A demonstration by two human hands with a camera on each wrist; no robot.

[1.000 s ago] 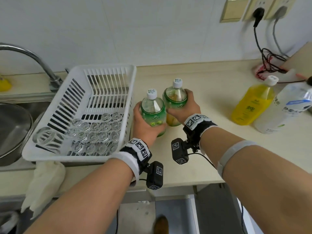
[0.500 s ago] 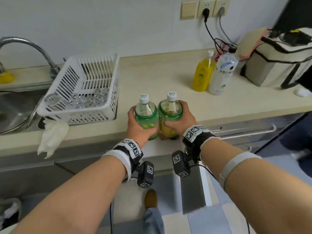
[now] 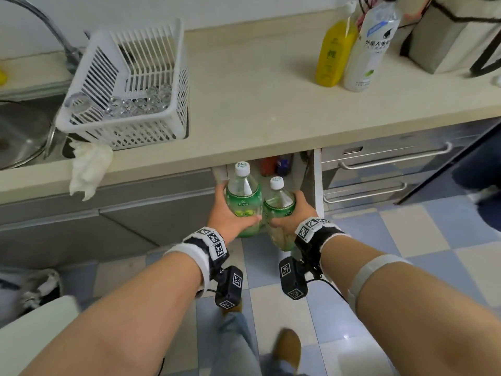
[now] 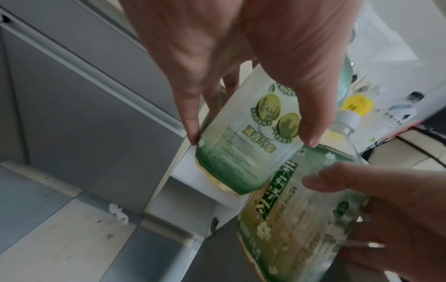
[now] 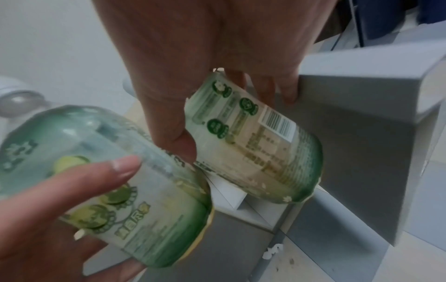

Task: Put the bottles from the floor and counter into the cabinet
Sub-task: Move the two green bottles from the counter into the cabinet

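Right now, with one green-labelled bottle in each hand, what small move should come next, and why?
Probably ease both forward and down into the open cabinet: the left hand and right hand hold the green-labelled bottles before its opening, above the floor.

Two bottles (image 3: 349, 47) on counter (image 3: 257, 104), basket (image 3: 130, 88) left.

Two green-label bottles (image 3: 243, 202) (image 3: 279, 206), white caps, touching, before open cabinet (image 3: 303, 169); possibly tilted.

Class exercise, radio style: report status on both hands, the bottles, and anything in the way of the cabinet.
Left hand grips lime-label bottle; right hand grips second green bottle. Both held at open cabinet mouth, not yet inside. Small items at the back; front looks clear.
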